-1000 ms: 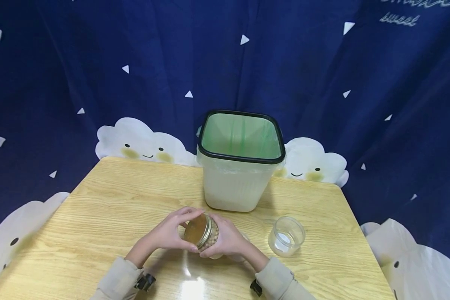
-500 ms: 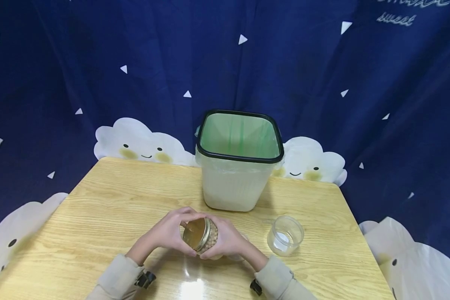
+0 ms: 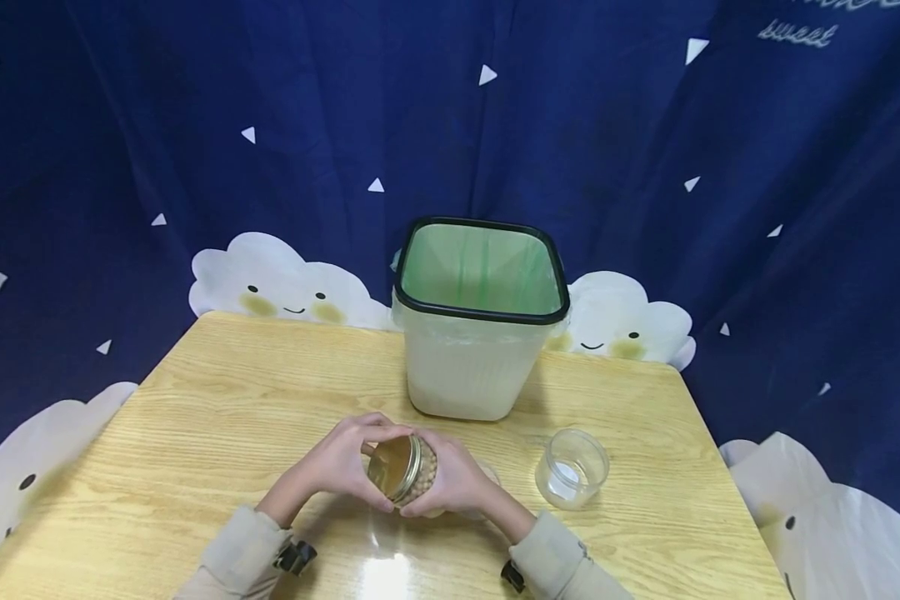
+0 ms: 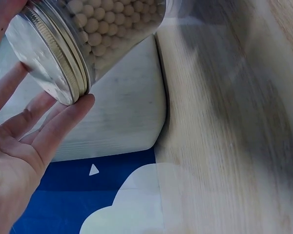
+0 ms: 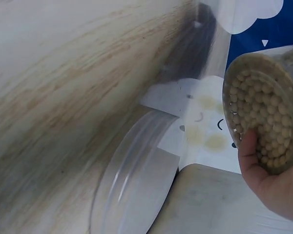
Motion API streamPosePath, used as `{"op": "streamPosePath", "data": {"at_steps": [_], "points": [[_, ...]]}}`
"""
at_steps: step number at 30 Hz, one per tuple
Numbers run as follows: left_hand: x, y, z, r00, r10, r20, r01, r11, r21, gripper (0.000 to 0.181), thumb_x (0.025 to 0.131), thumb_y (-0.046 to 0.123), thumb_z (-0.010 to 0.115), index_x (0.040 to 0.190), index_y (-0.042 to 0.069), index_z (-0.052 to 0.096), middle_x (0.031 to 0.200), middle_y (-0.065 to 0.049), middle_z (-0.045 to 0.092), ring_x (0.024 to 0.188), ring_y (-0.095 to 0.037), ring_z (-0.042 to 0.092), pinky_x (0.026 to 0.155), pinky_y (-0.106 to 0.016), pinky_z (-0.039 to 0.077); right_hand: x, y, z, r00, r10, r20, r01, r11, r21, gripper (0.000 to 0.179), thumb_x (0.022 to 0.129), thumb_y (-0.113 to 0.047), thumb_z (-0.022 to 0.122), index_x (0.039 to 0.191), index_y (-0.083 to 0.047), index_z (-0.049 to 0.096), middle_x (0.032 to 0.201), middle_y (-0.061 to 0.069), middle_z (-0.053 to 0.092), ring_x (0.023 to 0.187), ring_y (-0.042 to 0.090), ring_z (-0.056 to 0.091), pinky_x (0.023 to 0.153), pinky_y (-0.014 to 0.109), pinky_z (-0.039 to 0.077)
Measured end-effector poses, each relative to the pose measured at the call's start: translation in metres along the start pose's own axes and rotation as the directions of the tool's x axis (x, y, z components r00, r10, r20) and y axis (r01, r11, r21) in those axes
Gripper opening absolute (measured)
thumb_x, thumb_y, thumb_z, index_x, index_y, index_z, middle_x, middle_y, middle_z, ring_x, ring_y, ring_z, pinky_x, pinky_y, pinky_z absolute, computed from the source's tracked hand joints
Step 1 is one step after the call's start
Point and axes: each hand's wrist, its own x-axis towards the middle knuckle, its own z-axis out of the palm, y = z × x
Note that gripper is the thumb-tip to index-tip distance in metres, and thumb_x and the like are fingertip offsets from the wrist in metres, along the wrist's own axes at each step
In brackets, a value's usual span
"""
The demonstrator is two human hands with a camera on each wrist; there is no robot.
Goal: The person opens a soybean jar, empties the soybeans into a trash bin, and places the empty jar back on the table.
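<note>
Filling the back of your view, the navy curtain [image 3: 330,108] sits a hair higher than half a second ago, as does the rest of the scene. Your wooden table [image 3: 255,375] keeps the same layout; its far edge meets the curtain, and the widest stretch of bare wood runs from your left hand out to the left edge. The black-rimmed bin [image 3: 465,367] stands where it did, near that far edge, beyond your hands and apart from them. Both hands have barely moved: your left hand [image 3: 337,462] has its fingers and thumb curled round the lid's rim, while your right hand [image 3: 457,473] grips the body of the jar. To the right, you have a strip of wood between that hand and the clear cup [image 3: 596,479], and more beyond it to the table's right edge. The jar [image 3: 424,477] is tilted between your hands, in front of the bin. Its lid [image 3: 390,468] faces left, looking darker than the orange tone of a second ago. Pale beads [image 4: 110,22] show through the jar's side.
</note>
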Motion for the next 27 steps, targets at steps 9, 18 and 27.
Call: {"op": "streamPosePath", "data": {"at_steps": [9,18,27], "points": [[-0.0001,0.0002,0.0007,1.0,-0.029,-0.005,0.029,1.0,0.0,0.087,0.046,0.035,0.088,0.122,0.007,0.058,0.103,-0.003,0.058,0.091,-0.021,0.057,0.068,-0.021,0.051,-0.001,0.0001,0.0019,1.0,-0.004,-0.029,0.003,1.0,-0.023,0.097,0.047,-0.032,0.088,0.131,-0.014,0.044,0.114,-0.002,0.056,0.098,0.012,0.054,0.082,0.029,0.046],[0.0016,0.001,0.0043,0.988,-0.123,-0.097,0.128,0.99,0.052,0.084,0.05,0.041,0.086,0.12,0.004,0.058,0.101,-0.006,0.06,0.085,-0.022,0.059,0.063,-0.021,0.051,0.0002,-0.0045,0.0022,0.995,-0.004,-0.103,-0.012,0.988,-0.154,0.095,0.048,-0.036,0.085,0.129,-0.007,0.044,0.113,0.004,0.057,0.098,0.017,0.055,0.082,0.033,0.048],[0.0031,0.0096,0.0069,0.961,-0.226,-0.162,0.248,0.96,0.13,0.083,0.051,0.052,0.081,0.119,0.008,0.061,0.098,-0.003,0.064,0.073,-0.013,0.058,0.062,-0.023,0.047,-0.0018,-0.0061,0.0008,0.993,0.024,-0.119,-0.049,0.976,-0.213,0.095,0.049,-0.038,0.084,0.129,-0.007,0.042,0.114,0.007,0.055,0.099,0.022,0.054,0.081,0.038,0.048]]}}
